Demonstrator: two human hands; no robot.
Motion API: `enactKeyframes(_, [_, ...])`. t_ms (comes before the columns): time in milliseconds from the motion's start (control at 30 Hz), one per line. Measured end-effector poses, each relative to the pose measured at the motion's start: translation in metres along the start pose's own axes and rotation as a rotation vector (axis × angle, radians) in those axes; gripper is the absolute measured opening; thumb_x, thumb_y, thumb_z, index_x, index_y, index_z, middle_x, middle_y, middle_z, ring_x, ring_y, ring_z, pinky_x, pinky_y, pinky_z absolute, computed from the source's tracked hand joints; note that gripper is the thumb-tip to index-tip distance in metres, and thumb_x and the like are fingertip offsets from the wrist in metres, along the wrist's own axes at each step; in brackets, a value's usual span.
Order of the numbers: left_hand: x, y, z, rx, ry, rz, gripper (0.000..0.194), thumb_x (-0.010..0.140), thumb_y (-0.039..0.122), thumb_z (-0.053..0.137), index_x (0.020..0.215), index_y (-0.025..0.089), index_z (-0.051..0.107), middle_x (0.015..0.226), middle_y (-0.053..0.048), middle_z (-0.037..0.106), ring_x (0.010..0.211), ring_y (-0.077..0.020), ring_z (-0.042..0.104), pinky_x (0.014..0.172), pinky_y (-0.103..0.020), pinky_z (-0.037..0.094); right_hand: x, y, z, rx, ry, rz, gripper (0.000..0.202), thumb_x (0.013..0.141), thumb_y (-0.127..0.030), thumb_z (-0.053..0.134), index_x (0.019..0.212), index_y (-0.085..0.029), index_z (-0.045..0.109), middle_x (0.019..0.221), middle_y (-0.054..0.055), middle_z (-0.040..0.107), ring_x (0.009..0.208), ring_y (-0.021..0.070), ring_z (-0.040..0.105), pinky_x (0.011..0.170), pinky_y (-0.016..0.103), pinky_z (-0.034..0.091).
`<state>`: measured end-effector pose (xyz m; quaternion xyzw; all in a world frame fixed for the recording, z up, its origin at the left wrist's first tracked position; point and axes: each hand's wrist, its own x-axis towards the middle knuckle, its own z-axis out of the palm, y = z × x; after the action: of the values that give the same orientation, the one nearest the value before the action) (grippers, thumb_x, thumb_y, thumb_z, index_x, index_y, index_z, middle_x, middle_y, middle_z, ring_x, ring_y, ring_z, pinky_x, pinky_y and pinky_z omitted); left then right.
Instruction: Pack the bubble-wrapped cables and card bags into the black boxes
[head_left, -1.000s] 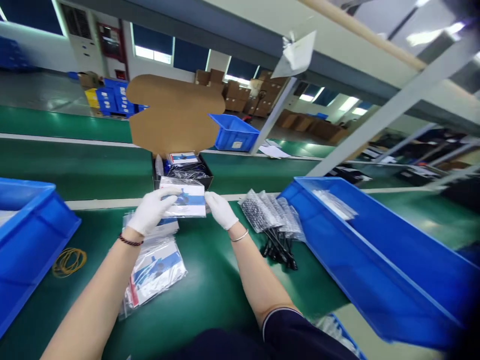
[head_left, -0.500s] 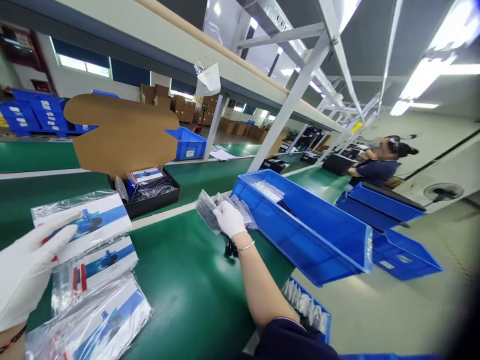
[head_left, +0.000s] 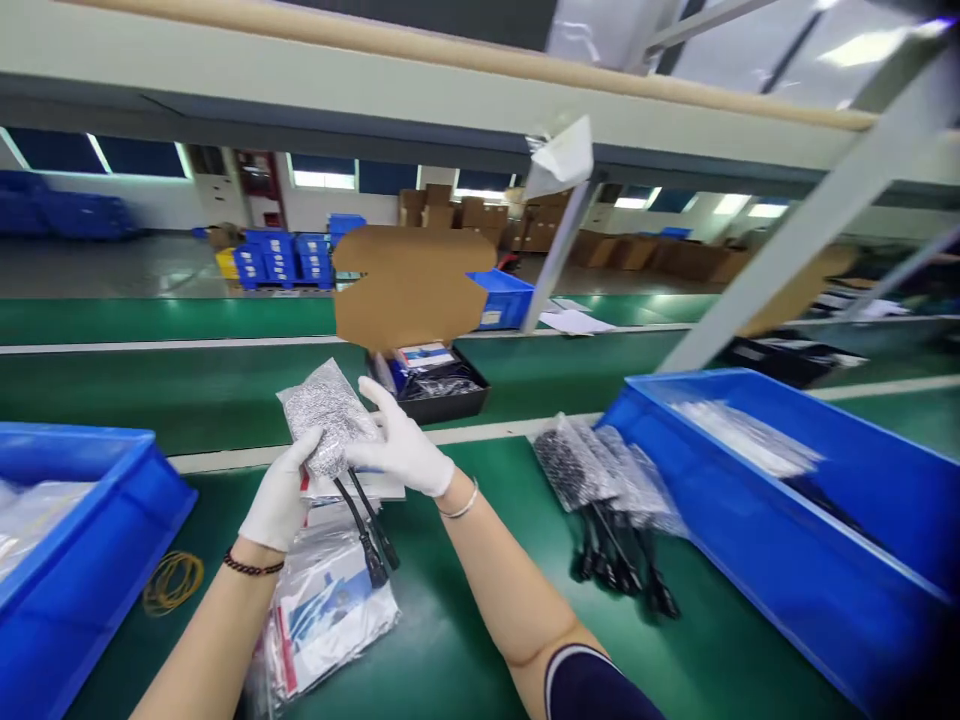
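Both my gloved hands hold one bagged cable (head_left: 328,420), a clear pouch of coiled black cord with two black plugs hanging below it. My left hand (head_left: 281,495) grips the pouch from underneath. My right hand (head_left: 401,452) holds its right side with the index finger raised. The bagged booklet also seems pinned under my left hand, mostly hidden. Under my hands lies a pile of bagged white-and-blue booklets (head_left: 330,610) on the green belt. An open black box (head_left: 442,385) with a brown cardboard lid (head_left: 409,285) stands just beyond.
More bagged cables (head_left: 607,490) lie in a heap to the right, beside a tilted blue bin (head_left: 817,520). Another blue bin (head_left: 67,540) sits at the left, with yellow rubber bands (head_left: 172,580) near it. A shelf frame runs overhead.
My right hand reached to the cable heap on the right, picked up one bagged cable and brought it back to the left hand. The camera swung right and returned.
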<state>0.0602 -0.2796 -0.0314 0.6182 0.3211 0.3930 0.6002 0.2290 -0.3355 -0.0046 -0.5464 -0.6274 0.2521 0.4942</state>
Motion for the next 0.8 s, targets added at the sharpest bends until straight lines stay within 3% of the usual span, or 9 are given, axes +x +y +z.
enactKeyframes(67, [0.004,-0.003,-0.009,-0.069,0.061,0.017,0.05,0.063,0.034,0.071,0.111,0.021,0.066,0.124,-0.007,0.063,0.129,-0.0293,0.046,0.114,-0.044,0.034,0.002,0.002,-0.005,-0.047,-0.166,-0.123,0.081,0.064,-0.042,0.08,0.135,-0.023,0.045,0.145,0.011,0.039,0.132,0.0269,0.039,0.109,0.039,0.032])
enactKeyframes(133, [0.008,-0.006,-0.009,-0.106,0.081,0.01,0.043,0.064,0.033,0.071,0.105,0.02,0.068,0.121,-0.007,0.065,0.127,-0.0286,0.049,0.115,-0.041,0.032,0.003,0.005,-0.009,-0.069,-0.182,-0.182,0.051,0.074,-0.04,0.072,0.12,-0.022,0.059,0.144,0.009,0.041,0.137,0.025,0.033,0.113,0.038,0.026])
enactKeyframes(233, [0.011,-0.006,0.002,-0.211,-0.009,-0.078,0.038,0.074,0.042,0.066,0.102,0.016,0.07,0.117,-0.008,0.067,0.121,-0.0294,0.054,0.11,-0.041,0.039,0.005,0.014,-0.008,-0.047,-0.038,-0.065,0.02,0.084,-0.038,0.058,0.092,-0.02,0.064,0.114,0.007,0.063,0.115,0.0222,0.054,0.102,0.037,0.039])
enactKeyframes(300, [0.012,-0.005,0.008,-0.28,-0.103,-0.122,0.042,0.079,0.045,0.063,0.106,0.014,0.069,0.117,-0.009,0.067,0.117,-0.0295,0.056,0.106,-0.042,0.042,0.007,0.021,-0.003,-0.051,0.042,0.061,0.023,0.079,-0.042,0.062,0.078,-0.02,0.059,0.085,0.003,0.065,0.086,0.0198,0.061,0.082,0.034,0.047])
enactKeyframes(400, [0.01,-0.003,0.01,-0.233,-0.154,-0.117,0.042,0.08,0.043,0.066,0.111,0.014,0.067,0.118,-0.007,0.066,0.116,-0.0285,0.057,0.106,-0.04,0.041,0.011,0.03,0.002,-0.04,0.117,0.153,0.034,0.07,-0.048,0.069,0.063,-0.02,0.05,0.063,-0.003,0.055,0.061,0.0143,0.051,0.062,0.028,0.043])
enactKeyframes(567, [0.009,-0.005,0.006,-0.171,-0.166,-0.089,0.044,0.081,0.042,0.066,0.116,0.016,0.065,0.122,-0.006,0.064,0.118,-0.0279,0.055,0.107,-0.039,0.039,0.013,0.034,0.005,-0.063,0.158,0.17,0.038,0.069,-0.045,0.07,0.055,-0.02,0.045,0.055,-0.005,0.047,0.055,0.0117,0.043,0.055,0.026,0.036])
enactKeyframes(800, [0.012,-0.009,0.007,-0.212,-0.207,-0.085,0.043,0.083,0.039,0.065,0.119,0.015,0.064,0.126,-0.007,0.062,0.122,-0.0271,0.052,0.108,-0.038,0.038,0.013,0.031,0.004,-0.068,0.145,0.18,0.037,0.069,-0.044,0.07,0.055,-0.02,0.045,0.054,-0.005,0.046,0.055,0.0117,0.042,0.055,0.026,0.034])
